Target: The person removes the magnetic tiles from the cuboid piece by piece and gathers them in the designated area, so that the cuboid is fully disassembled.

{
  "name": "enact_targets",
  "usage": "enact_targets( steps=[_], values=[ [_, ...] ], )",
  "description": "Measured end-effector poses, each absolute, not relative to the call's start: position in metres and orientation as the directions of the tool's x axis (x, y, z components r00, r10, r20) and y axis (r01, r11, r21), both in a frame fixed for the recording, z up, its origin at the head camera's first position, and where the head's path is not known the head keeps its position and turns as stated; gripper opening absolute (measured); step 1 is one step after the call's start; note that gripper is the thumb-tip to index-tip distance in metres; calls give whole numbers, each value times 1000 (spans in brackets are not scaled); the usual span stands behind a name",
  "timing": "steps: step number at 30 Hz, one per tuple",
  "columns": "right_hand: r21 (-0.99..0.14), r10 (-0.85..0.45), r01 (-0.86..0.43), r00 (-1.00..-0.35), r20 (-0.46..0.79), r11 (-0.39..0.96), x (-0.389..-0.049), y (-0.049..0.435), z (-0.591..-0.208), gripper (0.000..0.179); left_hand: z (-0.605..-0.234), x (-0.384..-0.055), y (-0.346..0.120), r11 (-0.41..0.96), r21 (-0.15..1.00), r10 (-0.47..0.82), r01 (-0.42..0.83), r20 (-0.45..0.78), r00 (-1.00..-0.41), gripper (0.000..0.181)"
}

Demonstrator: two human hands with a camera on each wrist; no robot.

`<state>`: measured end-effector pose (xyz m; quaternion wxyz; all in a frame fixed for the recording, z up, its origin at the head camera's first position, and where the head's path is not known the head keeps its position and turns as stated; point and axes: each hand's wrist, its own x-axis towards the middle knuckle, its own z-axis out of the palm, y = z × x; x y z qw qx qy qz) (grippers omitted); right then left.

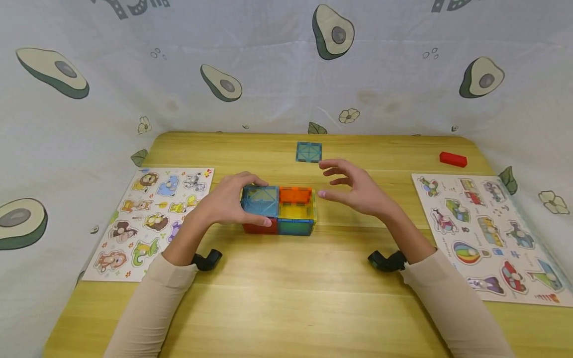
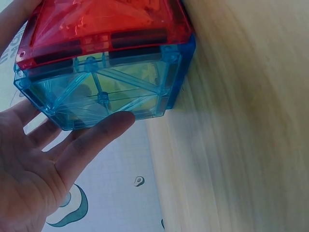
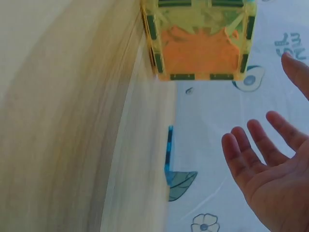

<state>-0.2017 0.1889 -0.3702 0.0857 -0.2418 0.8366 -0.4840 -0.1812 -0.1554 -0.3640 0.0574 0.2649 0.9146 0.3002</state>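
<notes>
A box of translucent magnetic tiles [image 1: 296, 227] stands mid-table, two cubes side by side. Its left half has a blue tile [image 1: 259, 201] on top and a red tile [image 2: 111, 21] in front. The right half is open above, with an orange tile [image 1: 295, 195] at the back and a yellow tile [image 3: 200, 48] at its right end. My left hand [image 1: 228, 201] holds the left half, thumb along the front and fingers round the far side. Off the box's right end, my right hand [image 1: 358, 191] hovers with fingers spread and nothing in it.
One loose blue tile [image 1: 309, 152] lies behind the box. An animal puzzle board [image 1: 152, 199] is at left, and a vehicle puzzle board [image 1: 488, 219] at right. A red block [image 1: 453, 159] sits at back right. A printed curtain [image 1: 277, 49] surrounds the table's back and sides.
</notes>
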Motion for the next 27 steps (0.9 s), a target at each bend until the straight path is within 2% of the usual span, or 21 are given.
enact_targets(
  steps=[11,27],
  values=[
    [-809,-534,-380,-840,98,449,-180,188,-369,76,-366,-183,-156,686,572,518,450,51,-854,82],
    [-782,-585,-426,-805,99,455,-179,185,-380,85,-367,-183,-156,685,574,518,448,48,-854,83]
  ],
)
